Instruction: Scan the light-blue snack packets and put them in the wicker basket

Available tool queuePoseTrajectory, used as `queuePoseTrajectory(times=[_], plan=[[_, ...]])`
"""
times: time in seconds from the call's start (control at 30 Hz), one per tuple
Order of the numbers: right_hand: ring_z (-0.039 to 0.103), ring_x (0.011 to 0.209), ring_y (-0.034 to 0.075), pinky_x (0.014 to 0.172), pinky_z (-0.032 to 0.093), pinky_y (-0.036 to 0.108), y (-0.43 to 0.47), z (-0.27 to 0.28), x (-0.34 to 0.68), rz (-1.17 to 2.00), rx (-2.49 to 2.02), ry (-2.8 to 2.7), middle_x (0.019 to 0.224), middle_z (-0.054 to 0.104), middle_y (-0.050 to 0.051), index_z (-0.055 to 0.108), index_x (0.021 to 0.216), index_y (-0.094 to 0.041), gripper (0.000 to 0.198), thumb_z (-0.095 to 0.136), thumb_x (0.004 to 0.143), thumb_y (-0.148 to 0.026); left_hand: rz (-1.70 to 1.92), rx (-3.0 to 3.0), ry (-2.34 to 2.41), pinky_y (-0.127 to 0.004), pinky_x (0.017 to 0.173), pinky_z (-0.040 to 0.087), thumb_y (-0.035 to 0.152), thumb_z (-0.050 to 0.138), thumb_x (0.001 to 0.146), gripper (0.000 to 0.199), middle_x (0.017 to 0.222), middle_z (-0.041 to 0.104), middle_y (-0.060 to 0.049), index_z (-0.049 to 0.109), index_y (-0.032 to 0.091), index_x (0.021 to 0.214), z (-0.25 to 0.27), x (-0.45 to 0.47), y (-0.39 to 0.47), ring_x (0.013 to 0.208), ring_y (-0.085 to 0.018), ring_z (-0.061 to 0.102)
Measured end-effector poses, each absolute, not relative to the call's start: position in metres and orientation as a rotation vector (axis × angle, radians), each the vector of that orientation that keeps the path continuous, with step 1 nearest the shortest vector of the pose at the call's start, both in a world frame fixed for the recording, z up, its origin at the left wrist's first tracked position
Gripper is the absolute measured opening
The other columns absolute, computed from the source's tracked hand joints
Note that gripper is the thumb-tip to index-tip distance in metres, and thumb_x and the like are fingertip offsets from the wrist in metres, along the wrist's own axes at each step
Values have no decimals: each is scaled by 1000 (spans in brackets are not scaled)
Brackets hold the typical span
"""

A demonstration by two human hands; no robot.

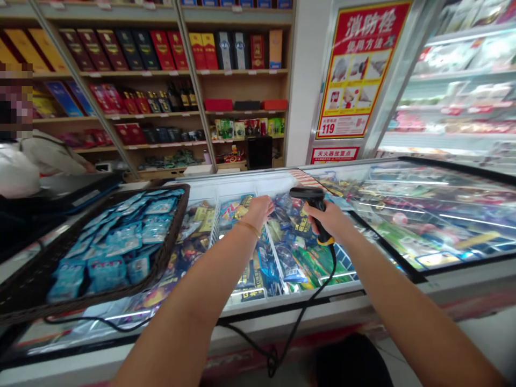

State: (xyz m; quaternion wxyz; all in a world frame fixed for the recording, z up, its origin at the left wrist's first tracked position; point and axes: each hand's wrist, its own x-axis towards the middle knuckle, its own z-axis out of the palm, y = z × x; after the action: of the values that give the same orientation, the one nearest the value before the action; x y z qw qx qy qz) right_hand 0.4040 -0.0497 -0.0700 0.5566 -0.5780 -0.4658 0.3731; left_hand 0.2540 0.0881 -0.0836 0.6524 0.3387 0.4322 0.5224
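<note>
My right hand [328,217] is wrapped around the handle of a black barcode scanner [308,192], raised over the chest freezer [250,314]. A black cable [331,266] runs down from the scanner and loops along the freezer's front. My left hand [261,208], with a thin bangle [249,228] at the wrist, reaches over the open part of the freezer. Its fingers look curled in, and anything inside them is hidden. Below both hands lie bagged goods [278,231] in dark blue, yellow and green wrappers, split by white wire dividers [274,252].
On the left of the freezer rests a dark woven basket [177,226] full of blue packets [124,236]. A glass lid [443,215] with a black frame covers the right side. Shelves [242,72] of boxes stand behind; a person [52,153] is at far left.
</note>
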Motion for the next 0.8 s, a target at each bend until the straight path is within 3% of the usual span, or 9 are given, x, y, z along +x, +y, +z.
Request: queuePoseTrajectory(times=[0.3,0.4,0.47,0.57,0.67,0.8], plan=[[50,34,10,33,39,22,-24,-61,313,971,-1291,-1297,56,57,-4,54,85,-19,31,74,79,-41,1532,986,1351,-39,84,52,4,64,72,15,83,68,-10,61,18,78,-35,73,103,92,-25,69],[51,34,10,34,39,23,-18,-68,294,976,-1241,-1343,56,58,-4,55,88,-18,34,76,77,-43,1553,1276,1634,-41,91,47,9,66,72,9,92,71,-16,64,16,78,-29,17,105,102,-30,66],[51,34,11,34,38,23,-15,-77,288,972,-1216,-1352,56,58,-4,56,90,-18,37,77,76,-45,1482,1540,1889,-46,100,40,14,69,72,10,104,70,-21,67,14,82,-32,-11,103,114,-36,61],[50,33,11,34,38,23,-14,-92,285,1019,-1195,-1341,55,59,-4,54,90,-18,42,78,73,-48,1250,1746,2293,-55,106,30,25,65,78,27,121,64,-27,68,11,101,-45,-33,95,127,-43,48],[50,33,11,34,37,23,-16,-102,289,1071,-1204,-1327,54,58,-5,54,90,-18,44,79,71,-49,994,1885,2506,-56,104,29,31,55,86,36,125,60,-30,66,7,110,-58,-37,90,128,-44,43],[50,34,11,35,38,23,-17,-105,297,1085,-1188,-1299,55,59,-4,56,94,-17,47,79,71,-50,921,1981,2540,-56,105,28,31,53,86,39,127,58,-30,66,6,113,-65,-33,90,129,-45,40]])
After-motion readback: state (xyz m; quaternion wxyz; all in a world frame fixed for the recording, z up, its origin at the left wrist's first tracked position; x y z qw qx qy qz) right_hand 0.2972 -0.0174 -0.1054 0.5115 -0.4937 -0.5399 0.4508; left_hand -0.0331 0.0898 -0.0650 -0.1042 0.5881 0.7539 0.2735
